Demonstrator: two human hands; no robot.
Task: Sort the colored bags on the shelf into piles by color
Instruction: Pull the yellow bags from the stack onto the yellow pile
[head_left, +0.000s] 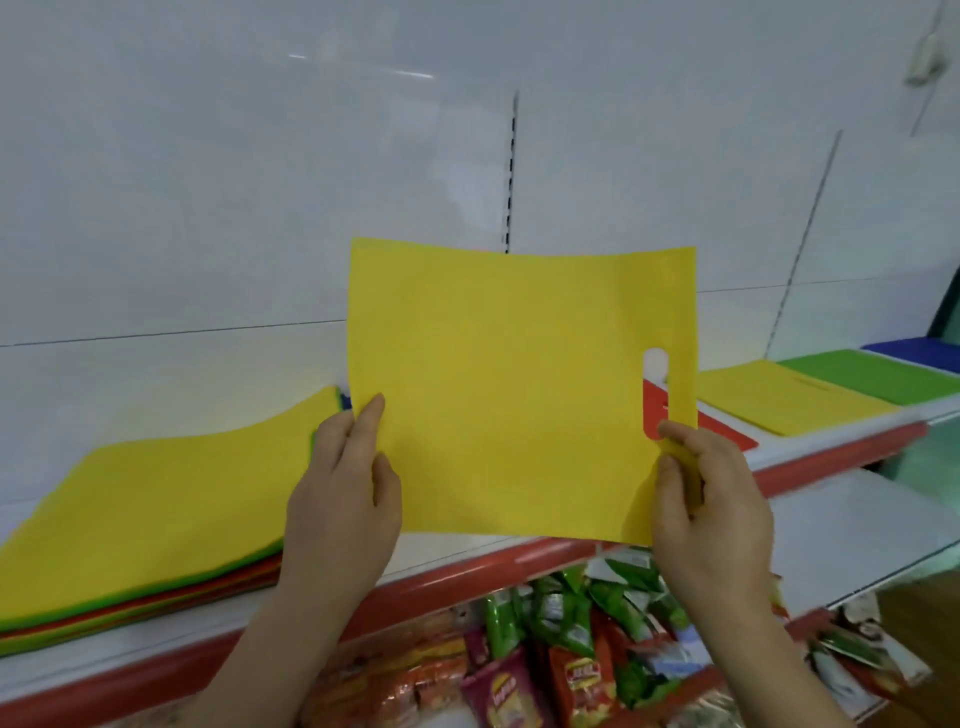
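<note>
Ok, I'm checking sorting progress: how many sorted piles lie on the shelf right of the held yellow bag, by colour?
Red pile: 1
Yellow pile: 1
Green pile: 1
Blue pile: 1
Total: 4
Not counted: the mixed stack at left, the held yellow bag.

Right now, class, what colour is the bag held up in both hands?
Yellow: the held bag, gripped by the left hand and right hand, shows in the head view.
</note>
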